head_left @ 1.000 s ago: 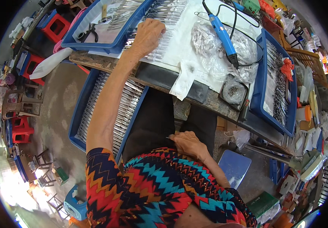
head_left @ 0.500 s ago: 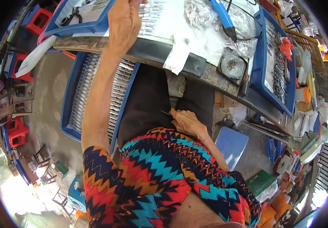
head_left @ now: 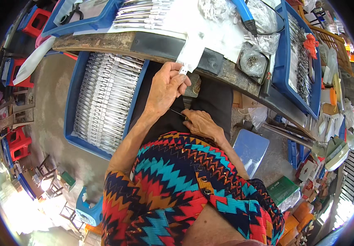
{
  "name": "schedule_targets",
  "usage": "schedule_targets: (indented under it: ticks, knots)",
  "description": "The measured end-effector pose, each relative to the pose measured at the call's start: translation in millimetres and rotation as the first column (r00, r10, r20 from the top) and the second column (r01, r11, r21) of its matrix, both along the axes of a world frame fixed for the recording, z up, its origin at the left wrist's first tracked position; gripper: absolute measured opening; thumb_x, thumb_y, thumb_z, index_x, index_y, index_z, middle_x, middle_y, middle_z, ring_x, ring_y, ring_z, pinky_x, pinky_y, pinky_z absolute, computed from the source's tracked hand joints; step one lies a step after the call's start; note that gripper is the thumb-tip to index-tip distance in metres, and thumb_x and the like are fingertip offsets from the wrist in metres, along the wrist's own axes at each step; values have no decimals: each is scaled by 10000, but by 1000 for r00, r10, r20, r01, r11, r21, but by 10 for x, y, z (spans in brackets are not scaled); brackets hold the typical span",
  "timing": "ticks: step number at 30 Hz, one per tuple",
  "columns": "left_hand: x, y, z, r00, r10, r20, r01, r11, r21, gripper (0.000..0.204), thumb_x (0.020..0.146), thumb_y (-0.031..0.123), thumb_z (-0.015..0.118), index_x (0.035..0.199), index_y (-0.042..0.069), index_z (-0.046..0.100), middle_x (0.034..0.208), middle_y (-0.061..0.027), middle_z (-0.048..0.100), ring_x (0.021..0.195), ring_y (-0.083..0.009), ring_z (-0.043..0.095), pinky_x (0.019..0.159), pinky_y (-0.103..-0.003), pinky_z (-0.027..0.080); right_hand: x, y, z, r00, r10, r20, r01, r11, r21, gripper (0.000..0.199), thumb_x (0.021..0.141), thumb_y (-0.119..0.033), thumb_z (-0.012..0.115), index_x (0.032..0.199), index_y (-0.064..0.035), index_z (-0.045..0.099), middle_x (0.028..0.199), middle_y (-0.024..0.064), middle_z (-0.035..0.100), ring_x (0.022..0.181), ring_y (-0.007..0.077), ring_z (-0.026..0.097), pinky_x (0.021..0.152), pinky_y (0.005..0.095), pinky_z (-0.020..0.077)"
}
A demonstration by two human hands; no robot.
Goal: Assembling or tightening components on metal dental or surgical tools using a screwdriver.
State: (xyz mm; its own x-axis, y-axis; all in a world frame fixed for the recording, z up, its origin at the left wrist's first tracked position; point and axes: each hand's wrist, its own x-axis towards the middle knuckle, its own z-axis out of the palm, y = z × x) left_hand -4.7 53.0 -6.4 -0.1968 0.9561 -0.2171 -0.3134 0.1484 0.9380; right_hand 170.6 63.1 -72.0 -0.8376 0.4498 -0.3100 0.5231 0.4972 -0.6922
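Silvery piece (head_left: 183, 71) in left fingers (head_left: 178, 80) beside worn bench (head_left: 91, 42), cluttered floor (head_left: 54, 123) beyond.

Floor (head_left: 54, 123), grey, patchy, left of frame. Red plastic stools (head_left: 19, 141), left edge. Brown chair (head_left: 5, 121), far left. Light-blue stool (head_left: 90, 213), lower left. Wooden workbench (head_left: 97, 41), worn edge, upper centre. Glaring light (head_left: 25, 209), lower left. Dark bars (head_left: 347, 186), lower right.

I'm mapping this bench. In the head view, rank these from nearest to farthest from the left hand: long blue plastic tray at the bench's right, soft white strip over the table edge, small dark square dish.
1. Soft white strip: beside the left hand, ahead-right.
2. Small dark square dish: farther right.
3. Long blue plastic tray: right of the dish.
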Motion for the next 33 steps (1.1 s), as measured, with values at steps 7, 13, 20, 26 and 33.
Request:
schedule_targets:
  ticks: [7,13,20,26,33]
  knots:
    - [66,93,-120,996,86,31,-85,996,-15,138,864,23,480,969,-65,492,648,-63,555,504,-58,425,440,-188,338,-30,37,56,996,27,83,-21,997,-70,316,807,-175,533,1067,5,510,924,207,593,892,375,550,765,451,417]
    - [62,109,-187,997,59,47,-59,998,-4,137,867,31,478,965,-60,504,640,-41,538,512,-50,401,452,-193,331,9,52,26,998,18,62,-15,999,-49,328,815,-178,542,1080,12,508,930,201,593,887,377,552,764,440,423]
    - [87,144,-333,979,70,-193,-71,997,5,141,870,49,453,954,-42,521,651,-35,533,552,-55,436,506,-201,378,174,152,355,987,-160,-13,152,957,-247,342,802,-159,556,1095,7,494,905,214,589,857,396,553,756,437,426]
    - [92,137,-289,935,51,-350,-52,999,5,178,891,62,438,997,-49,528,684,-27,527,613,-47,462,557,-183,409,274,283,959,905,-409,-117,359,882,-305,370,789,-87,559,1137,2,466,898,140,585,839,203,565,749,319,447]
    - [140,154,-213,857,72,-510,-83,997,2,175,886,65,438,966,-52,540,615,-31,529,556,-65,477,523,-218,414,37,357,976,721,-672,-169,501,673,-544,292,797,-101,591,1073,-12,554,702,-3,547,565,39,487,504,201,427]
